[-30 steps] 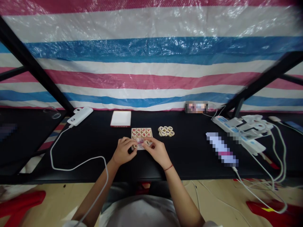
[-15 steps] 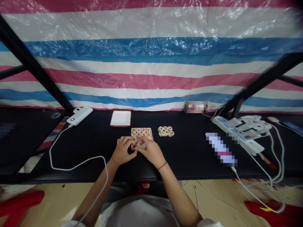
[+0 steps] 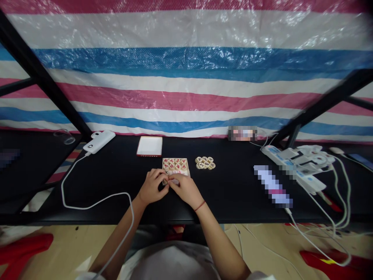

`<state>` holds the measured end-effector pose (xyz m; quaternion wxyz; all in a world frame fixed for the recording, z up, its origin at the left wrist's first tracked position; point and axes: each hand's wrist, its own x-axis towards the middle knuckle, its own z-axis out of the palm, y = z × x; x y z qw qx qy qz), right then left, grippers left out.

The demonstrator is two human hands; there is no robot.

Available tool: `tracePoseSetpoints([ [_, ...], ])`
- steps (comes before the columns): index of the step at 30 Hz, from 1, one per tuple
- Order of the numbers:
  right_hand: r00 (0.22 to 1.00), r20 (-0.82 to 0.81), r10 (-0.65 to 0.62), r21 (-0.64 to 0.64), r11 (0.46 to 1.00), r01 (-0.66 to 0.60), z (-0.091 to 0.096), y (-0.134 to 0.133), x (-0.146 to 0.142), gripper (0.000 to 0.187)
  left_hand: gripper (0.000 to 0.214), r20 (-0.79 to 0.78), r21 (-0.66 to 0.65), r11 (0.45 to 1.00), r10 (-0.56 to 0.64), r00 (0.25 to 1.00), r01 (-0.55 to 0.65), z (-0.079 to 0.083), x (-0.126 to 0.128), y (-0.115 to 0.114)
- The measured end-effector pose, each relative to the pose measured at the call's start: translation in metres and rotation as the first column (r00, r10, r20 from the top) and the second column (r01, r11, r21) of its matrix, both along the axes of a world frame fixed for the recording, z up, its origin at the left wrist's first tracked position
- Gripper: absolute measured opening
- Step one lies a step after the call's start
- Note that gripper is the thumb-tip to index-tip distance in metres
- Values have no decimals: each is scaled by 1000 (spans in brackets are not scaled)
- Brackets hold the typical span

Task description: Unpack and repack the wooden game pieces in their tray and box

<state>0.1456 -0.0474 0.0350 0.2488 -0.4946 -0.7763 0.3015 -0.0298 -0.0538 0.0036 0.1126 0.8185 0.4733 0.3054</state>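
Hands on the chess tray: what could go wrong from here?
Likely risks: the left hand and right hand meet at the near edge of the wooden tray, so a slip might jolt its tightly packed Chinese chess pieces out. The white cable from the power bank runs along the left forearm and might tug the bank if that arm pulls back. The loose pieces beside the tray might roll if bumped.

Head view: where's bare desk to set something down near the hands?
Bare black desktop lies between the loose round wooden chess pieces and a pixelated long object, and left of the left hand, inside the white cable. Crowded: the square wooden tray under the right hand, and the white power strip.
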Motion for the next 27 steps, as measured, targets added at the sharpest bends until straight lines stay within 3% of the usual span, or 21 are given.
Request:
tracePoseSetpoints([
  [4,992,-106,-64,63,996,71,-1,11,19,17,8,15,29,999,23,1000,-24,1,1,0],
  [6,972,-85,-221,131,964,231,0,24,38,20,11,15,27,999,30,999,-30,1,2,0],
  [8,905,28,-424,225,885,408,0,41,58,21,13,11,25,999,32,999,-32,0,2,0],
  [9,876,101,-472,244,865,438,1,49,67,23,13,5,24,999,30,1000,-30,0,2,0],
  [14,815,424,-396,174,918,356,-5,80,84,33,18,-28,45,999,5,1000,-4,-3,2,2],
  [19,766,549,-333,116,939,325,-11,91,77,31,18,-38,35,999,6,999,-5,-5,1,1],
  [24,787,500,-360,123,930,347,-6,89,74,26,18,6,76,996,36,999,-36,-1,1,3],
  [27,872,250,-420,209,903,375,-1,77,67,21,22,56,107,990,83,995,-89,5,5,13],
])
